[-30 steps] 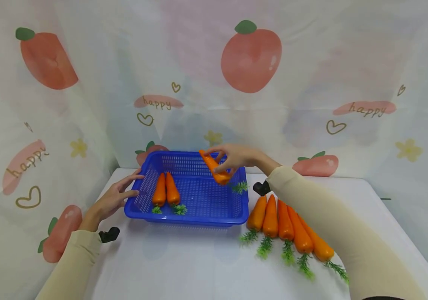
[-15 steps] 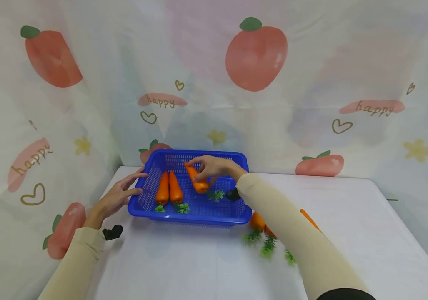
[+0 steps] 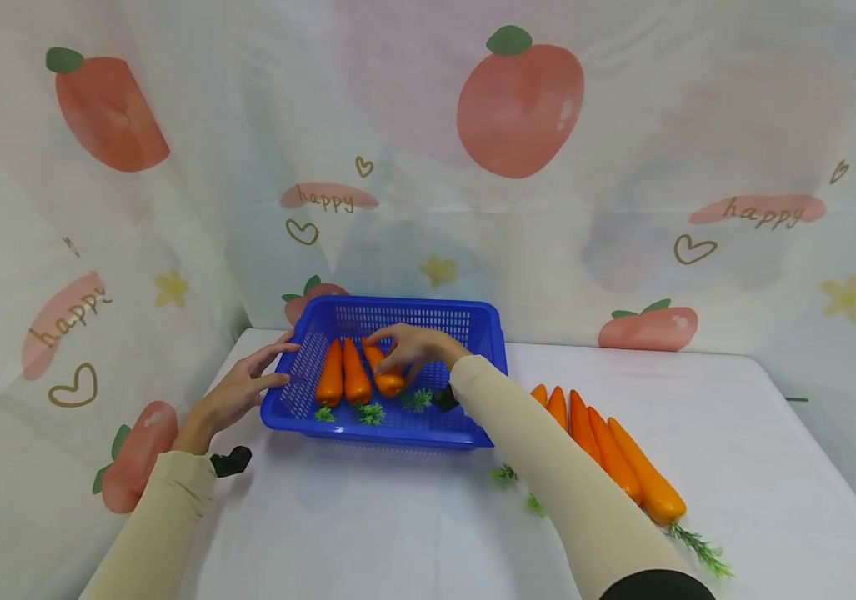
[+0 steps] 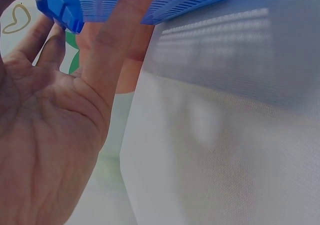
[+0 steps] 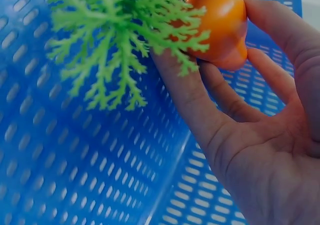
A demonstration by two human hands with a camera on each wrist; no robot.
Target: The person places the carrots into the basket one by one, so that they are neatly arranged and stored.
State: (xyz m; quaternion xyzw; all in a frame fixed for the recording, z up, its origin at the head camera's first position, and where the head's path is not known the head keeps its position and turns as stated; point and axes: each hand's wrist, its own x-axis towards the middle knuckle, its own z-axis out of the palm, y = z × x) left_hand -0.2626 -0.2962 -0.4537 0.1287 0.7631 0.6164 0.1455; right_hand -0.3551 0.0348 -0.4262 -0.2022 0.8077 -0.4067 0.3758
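Observation:
Inside the blue plastic basket (image 3: 446,432), my right hand (image 3: 414,346) holds an orange carrot (image 3: 388,382) with its thumb and fingers. In the right wrist view the carrot (image 5: 220,25) lies between them, its feathery green top (image 5: 120,35) hanging toward the camera. Two more carrots lie side by side to the left, one at the outside (image 3: 329,375) and one in the middle (image 3: 356,375). My left hand (image 3: 236,393) rests against the basket's left rim with extended fingers. The left wrist view shows that hand (image 4: 55,120) against the basket's outer wall (image 4: 100,2).
Right of the basket, several carrots (image 3: 645,471) lie in a slanted row on the white table (image 3: 367,517), partly behind the right sleeve (image 3: 540,458). A printed cloth (image 3: 412,108) hangs behind the table and along its left side.
My right hand has moved left and lower into the basket, bringing the carrot beside the other two. The left hand stays at the rim. The view has shifted slightly.

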